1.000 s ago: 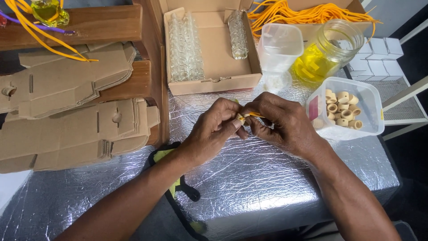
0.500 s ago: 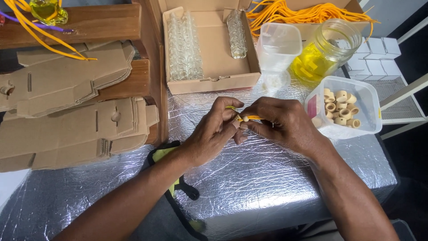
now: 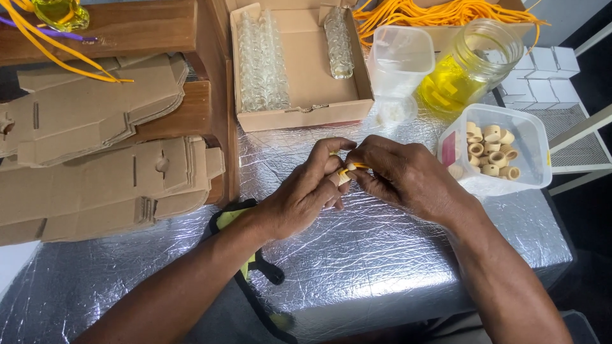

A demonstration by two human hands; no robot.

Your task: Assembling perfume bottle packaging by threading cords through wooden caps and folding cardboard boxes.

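A small cork ring point(image 3: 345, 177) and orange cord point(image 3: 357, 166) are pinched between both hands point(image 3: 357, 175) above the table point(image 3: 382, 255), steadied for threading.

Between your fingertips sits a small tan cork ring point(image 3: 343, 178), pinched at its left by your left hand point(image 3: 306, 191). An orange cord point(image 3: 357, 167) runs from the ring toward three o'clock, its short visible length lying nearly level under the fingers of your right hand point(image 3: 408, 178). Both pieces are held above the foil surface, mostly hidden by your fingers.
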